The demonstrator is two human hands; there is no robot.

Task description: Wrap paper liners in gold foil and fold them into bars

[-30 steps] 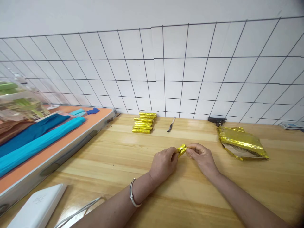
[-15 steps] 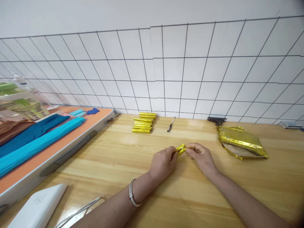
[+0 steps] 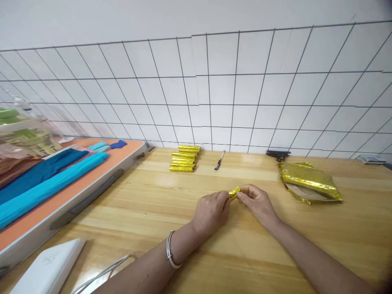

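Note:
Between my two hands is a small folded strip of gold foil paper (image 3: 234, 192), held just above the wooden table. My left hand (image 3: 212, 209), closed, grips its left end; a silver bangle circles that wrist. The fingertips of my right hand (image 3: 255, 199) pinch the strip's right end. Farther back, several gold foil paper rolls (image 3: 183, 163) lie side by side in a stack. To the right rests a pile of gold foil paper sheets (image 3: 309, 179), with a brownish underside showing at its front edge.
A pen (image 3: 219, 160) and a black clip-like object (image 3: 278, 154) lie near the tiled wall. At left, an orange-topped surface (image 3: 88, 163) carries blue and brown cloth. A white flat device (image 3: 49, 265) and a cable (image 3: 101, 272) sit at the near left.
The gold strip's halves, parted by a dark gap before, are now pressed together into one narrow piece. Both hands stay in nearly the same place; the view has shifted slightly.

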